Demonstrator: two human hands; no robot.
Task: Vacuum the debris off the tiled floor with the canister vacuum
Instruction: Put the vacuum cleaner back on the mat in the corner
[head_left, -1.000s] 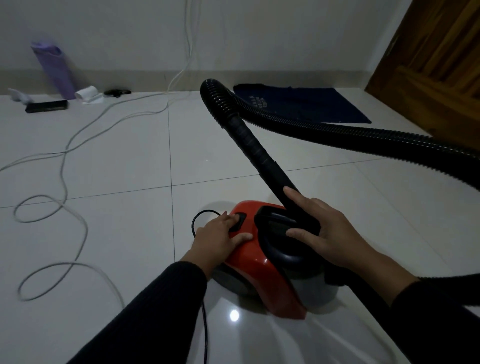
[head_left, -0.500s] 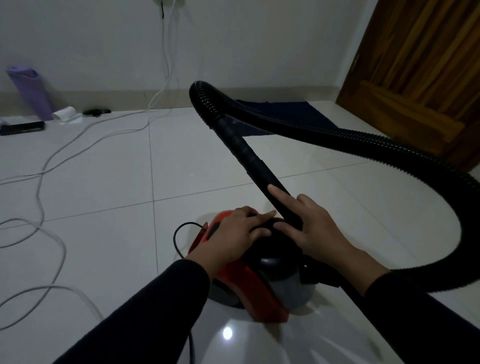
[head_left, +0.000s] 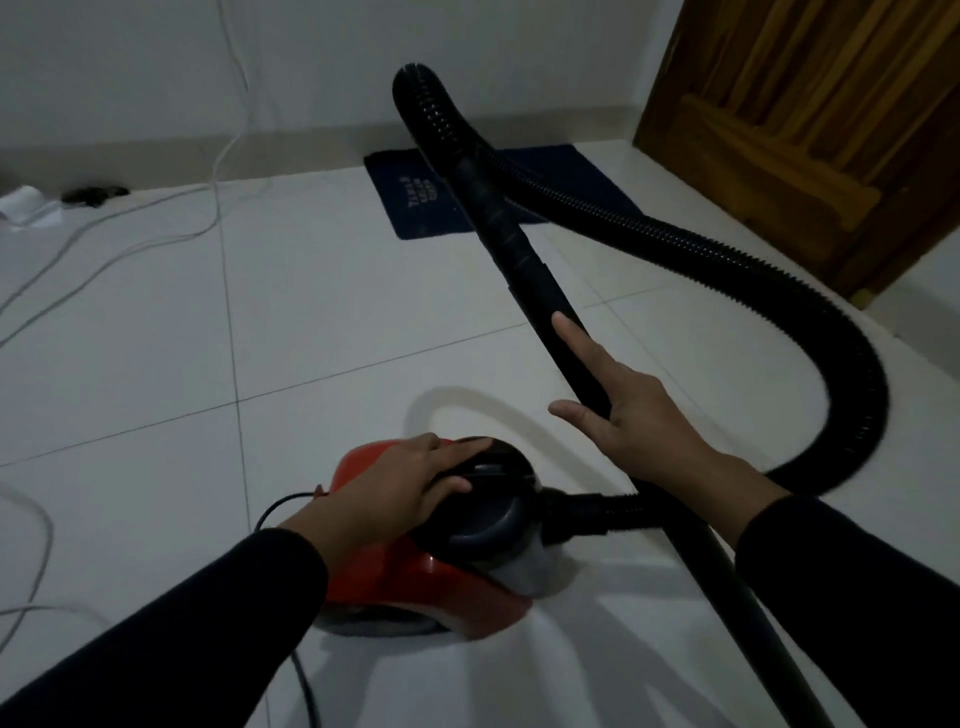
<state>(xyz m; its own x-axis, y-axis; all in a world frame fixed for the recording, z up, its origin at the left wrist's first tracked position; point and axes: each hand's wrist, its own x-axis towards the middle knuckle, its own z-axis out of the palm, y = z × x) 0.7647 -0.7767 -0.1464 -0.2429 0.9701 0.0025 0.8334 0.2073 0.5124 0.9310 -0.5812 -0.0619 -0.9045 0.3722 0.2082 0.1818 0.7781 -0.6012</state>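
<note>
Seen from the head camera: sitting on the white tiled floor (head_left: 156, 364), low in the middle, the red canister vacuum (head_left: 415, 577), with the left hand (head_left: 395, 493) resting on its dark top, fingers curling over the handle there. Lying against the black wand (head_left: 524, 260), the right hand (head_left: 623, 415), fingers straight and spread, not gripping. Looping around on the right, the ribbed hose (head_left: 779, 270), beside a wooden door (head_left: 810, 119); lying further back, a dark blue mat (head_left: 415, 208) and white cables (head_left: 104, 244).
</note>
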